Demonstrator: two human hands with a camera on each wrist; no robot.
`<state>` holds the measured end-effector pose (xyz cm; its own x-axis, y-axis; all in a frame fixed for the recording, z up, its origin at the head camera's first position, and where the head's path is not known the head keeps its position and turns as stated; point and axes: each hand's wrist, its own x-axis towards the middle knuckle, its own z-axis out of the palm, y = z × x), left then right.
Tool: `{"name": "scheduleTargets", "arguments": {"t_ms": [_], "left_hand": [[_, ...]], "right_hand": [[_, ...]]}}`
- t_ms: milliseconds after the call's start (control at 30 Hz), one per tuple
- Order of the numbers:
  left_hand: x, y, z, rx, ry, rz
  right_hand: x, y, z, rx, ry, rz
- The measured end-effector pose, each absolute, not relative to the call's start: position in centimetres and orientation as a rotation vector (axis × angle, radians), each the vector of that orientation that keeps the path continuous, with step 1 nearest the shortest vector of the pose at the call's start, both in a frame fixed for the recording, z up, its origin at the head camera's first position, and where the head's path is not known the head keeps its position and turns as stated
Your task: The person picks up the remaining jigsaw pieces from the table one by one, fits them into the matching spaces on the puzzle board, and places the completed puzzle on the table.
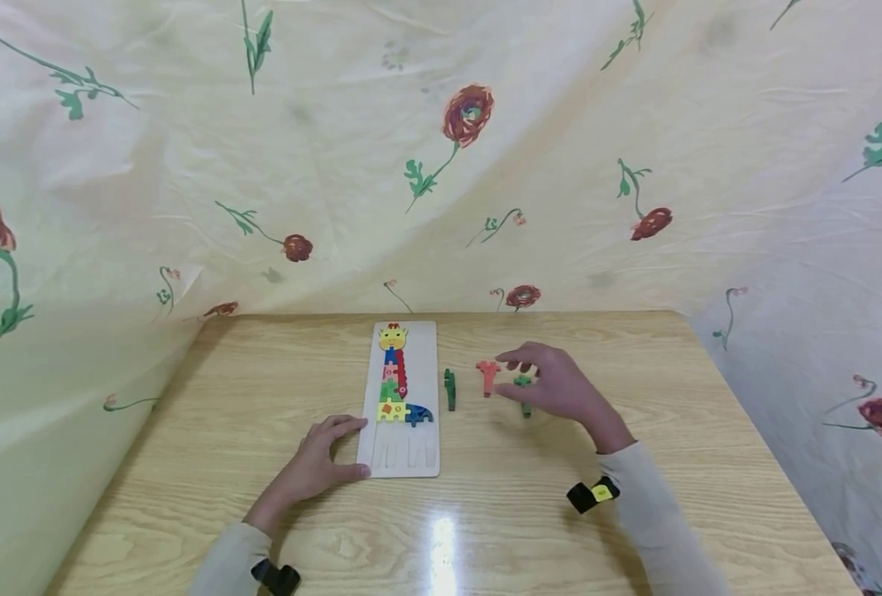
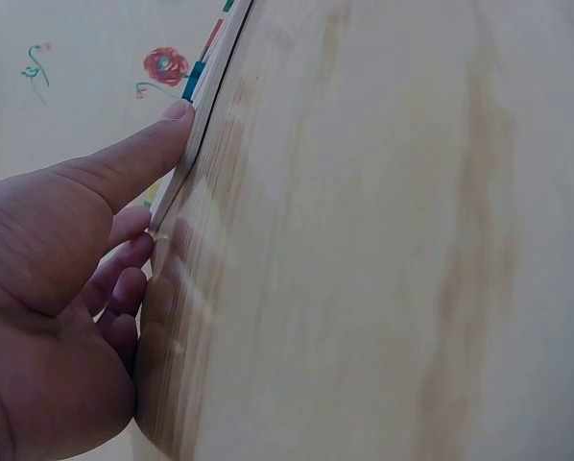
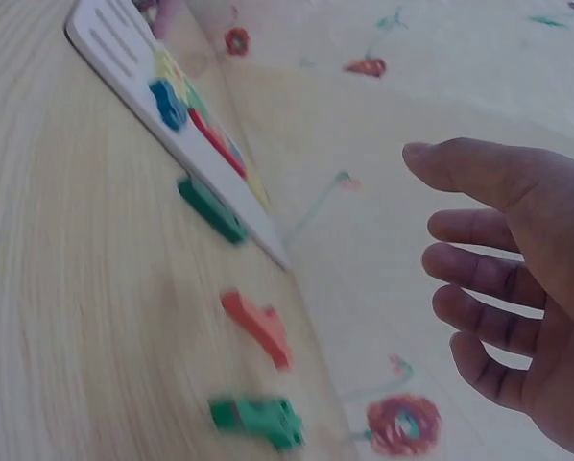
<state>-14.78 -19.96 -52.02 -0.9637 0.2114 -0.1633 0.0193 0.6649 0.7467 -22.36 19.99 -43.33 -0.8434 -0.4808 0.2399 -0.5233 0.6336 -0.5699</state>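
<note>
A white puzzle board (image 1: 405, 451) lies on the table with a giraffe puzzle partly set in it: yellow head (image 1: 392, 338), coloured neck and body pieces, and a blue piece (image 1: 419, 415) at the right. My left hand (image 1: 322, 459) touches the board's left edge with its thumb and fingertips spread. Above the loose pieces hovers my right hand (image 1: 553, 382), fingers loosely bent with nothing between them, as the right wrist view (image 3: 517, 259) also shows. Nearest to it are a pink-red piece (image 1: 488, 377) and a green piece (image 1: 526, 397), the latter partly hidden by the hand.
A dark green piece (image 1: 450, 390) lies just right of the board. Pale wood table (image 1: 210, 430) surrounds everything. A flowered cloth (image 1: 352, 165) hangs behind the table and along its sides. Empty grooves (image 1: 404, 453) show in the board's lower part.
</note>
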Motion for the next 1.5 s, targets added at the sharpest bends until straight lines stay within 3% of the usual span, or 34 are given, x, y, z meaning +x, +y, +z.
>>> {"name": "scheduleTargets", "arguments": {"t_ms": [667,1500], "left_hand": [[-14.5,-19.9,-52.0,0.164,2.644,1.181],[-14.9,-20.1,-52.2,0.189,2.649,1.171]], "right_hand": [[-24.3,28.5,-46.1,0.571,-2.905,0.944],[-25.7,31.3,-50.1,0.488,-3.049,0.871]]}}
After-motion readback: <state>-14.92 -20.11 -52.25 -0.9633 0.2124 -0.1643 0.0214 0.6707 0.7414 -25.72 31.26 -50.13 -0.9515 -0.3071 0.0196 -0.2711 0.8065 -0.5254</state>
